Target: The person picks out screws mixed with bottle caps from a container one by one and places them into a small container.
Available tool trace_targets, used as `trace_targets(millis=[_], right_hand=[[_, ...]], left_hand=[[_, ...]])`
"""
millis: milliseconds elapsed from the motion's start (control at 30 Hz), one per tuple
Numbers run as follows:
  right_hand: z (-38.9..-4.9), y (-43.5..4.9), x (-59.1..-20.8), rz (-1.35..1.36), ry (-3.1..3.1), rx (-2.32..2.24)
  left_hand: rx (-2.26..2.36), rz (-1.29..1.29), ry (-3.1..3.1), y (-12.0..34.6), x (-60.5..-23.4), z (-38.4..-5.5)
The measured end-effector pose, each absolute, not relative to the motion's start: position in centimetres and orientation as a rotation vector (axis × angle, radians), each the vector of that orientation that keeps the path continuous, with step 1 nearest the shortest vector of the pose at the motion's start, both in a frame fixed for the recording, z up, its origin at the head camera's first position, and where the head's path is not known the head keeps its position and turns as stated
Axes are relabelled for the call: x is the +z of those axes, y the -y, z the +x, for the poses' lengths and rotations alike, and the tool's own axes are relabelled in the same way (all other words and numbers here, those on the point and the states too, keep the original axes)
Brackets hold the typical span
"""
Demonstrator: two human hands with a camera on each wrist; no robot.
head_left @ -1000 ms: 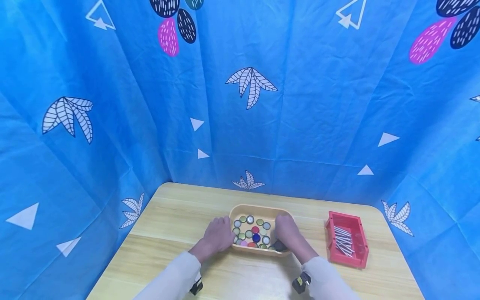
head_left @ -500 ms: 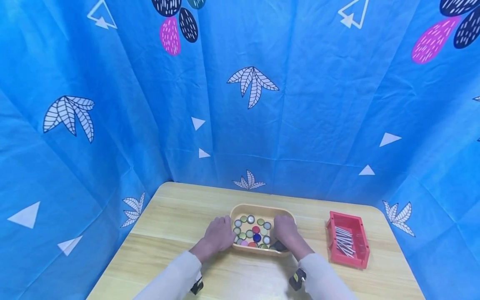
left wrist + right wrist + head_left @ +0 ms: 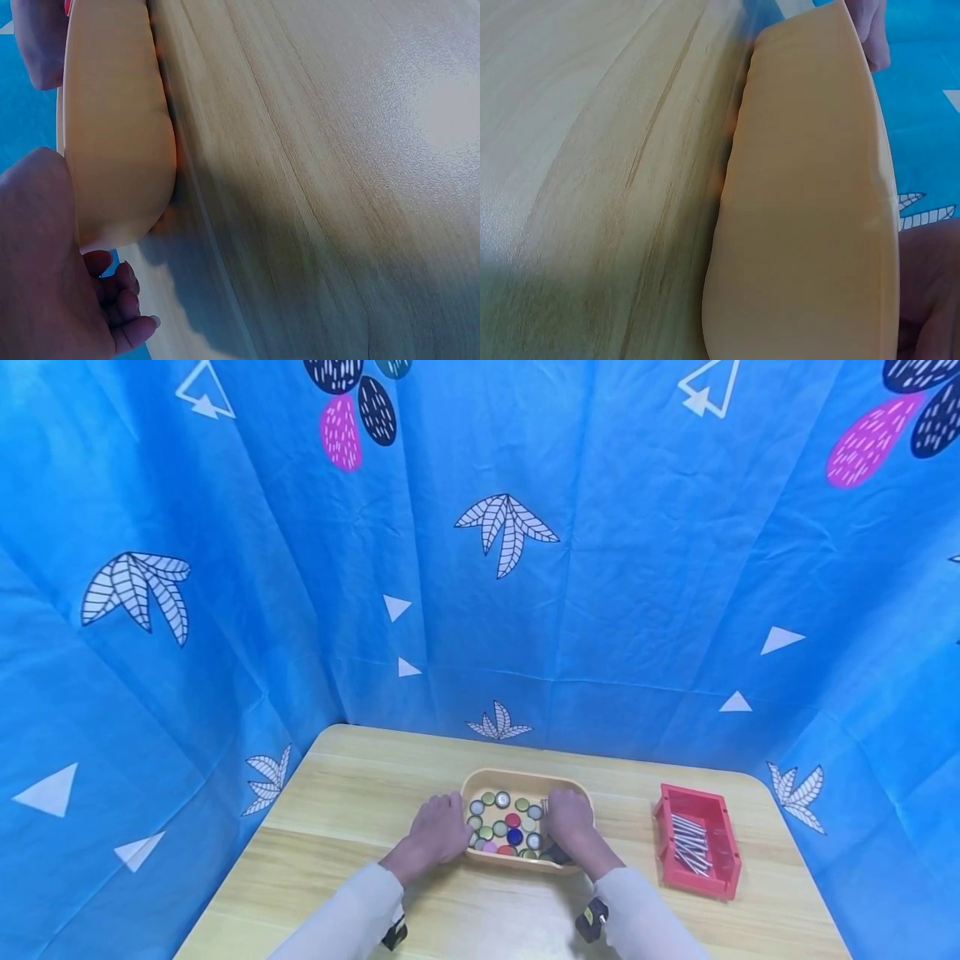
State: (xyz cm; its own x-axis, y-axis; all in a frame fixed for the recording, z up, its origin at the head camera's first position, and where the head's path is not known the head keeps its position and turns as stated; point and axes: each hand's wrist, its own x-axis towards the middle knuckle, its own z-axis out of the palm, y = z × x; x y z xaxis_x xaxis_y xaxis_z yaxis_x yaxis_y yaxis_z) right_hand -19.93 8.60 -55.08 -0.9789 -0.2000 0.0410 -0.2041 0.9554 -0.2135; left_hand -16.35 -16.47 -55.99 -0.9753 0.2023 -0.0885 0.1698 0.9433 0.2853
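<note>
An orange-tan basin (image 3: 517, 864) stands on the wooden table, with several bottle caps (image 3: 514, 836) in mixed colours spread over its floor. My left hand (image 3: 440, 828) grips the basin's left rim; the left wrist view shows the thumb side at the rim and curled fingers (image 3: 120, 289) outside the wall. My right hand (image 3: 572, 823) reaches into the basin's right part, fingers curled downward. Beside its fingers a few slim silver nails (image 3: 545, 807) poke out. Most of that hand's grip is hidden behind its back and the basin wall.
To the right, a red bin (image 3: 723, 860) holds several slim silver nails (image 3: 692, 843). Blue patterned curtain (image 3: 637, 610) closes off the back and both sides of the table (image 3: 375, 777).
My right hand has shifted slightly left inside the basin, and slim silver nails now show beside its fingers. The left hand keeps its place on the rim.
</note>
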Motion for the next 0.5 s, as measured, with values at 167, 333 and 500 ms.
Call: trace_targets(millis=[167,333,500], right_hand=[[-19.88,-8.63,-55.13,0.283,3.060,0.338],[-19.66,-8.63,-55.05,0.299,3.020,0.346],[-19.38,-8.62,-54.70,0.323,2.981,0.338]], left_hand=[[0.421,0.270,-2.979,16.47,-55.80,-16.28],[0.432,0.281,-2.998,16.49,-55.87,-16.23],[0.438,0.285,-2.985,16.49,-55.96,-16.23]])
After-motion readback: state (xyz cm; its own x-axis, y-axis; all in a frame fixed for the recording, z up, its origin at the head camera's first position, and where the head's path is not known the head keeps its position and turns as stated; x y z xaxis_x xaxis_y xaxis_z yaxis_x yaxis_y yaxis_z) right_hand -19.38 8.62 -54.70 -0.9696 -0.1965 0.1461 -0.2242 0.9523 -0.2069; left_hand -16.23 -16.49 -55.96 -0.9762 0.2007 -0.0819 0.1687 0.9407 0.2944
